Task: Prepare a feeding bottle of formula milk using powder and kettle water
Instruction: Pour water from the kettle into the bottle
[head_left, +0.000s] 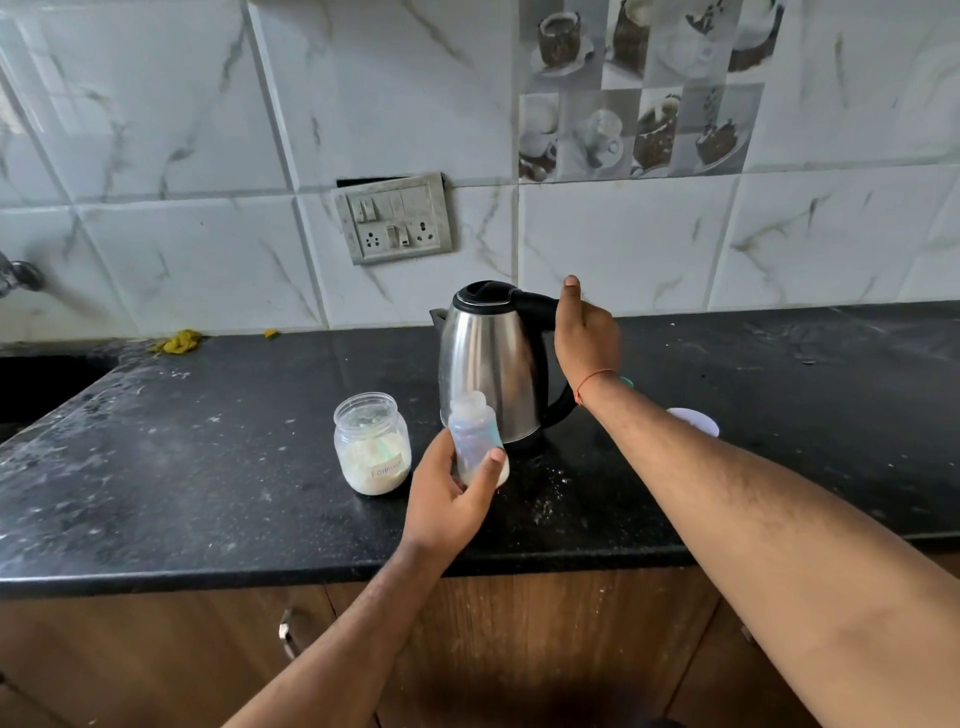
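Note:
A steel kettle (485, 358) with a black lid and handle stands on the black counter (208, 467). My right hand (584, 338) grips its handle, thumb raised. Just in front of the kettle, my left hand (449, 493) holds a clear, uncapped feeding bottle (472, 431) with white powder at its bottom. An open clear jar of formula powder (371, 441), labelled, stands to the left of the bottle.
A pale round lid-like thing (693, 421) lies on the counter behind my right forearm. A switchboard (395, 218) is on the tiled wall. A yellow scrap (176, 343) lies at the back left, near a sink edge. Powder is spilled on the counter by the kettle.

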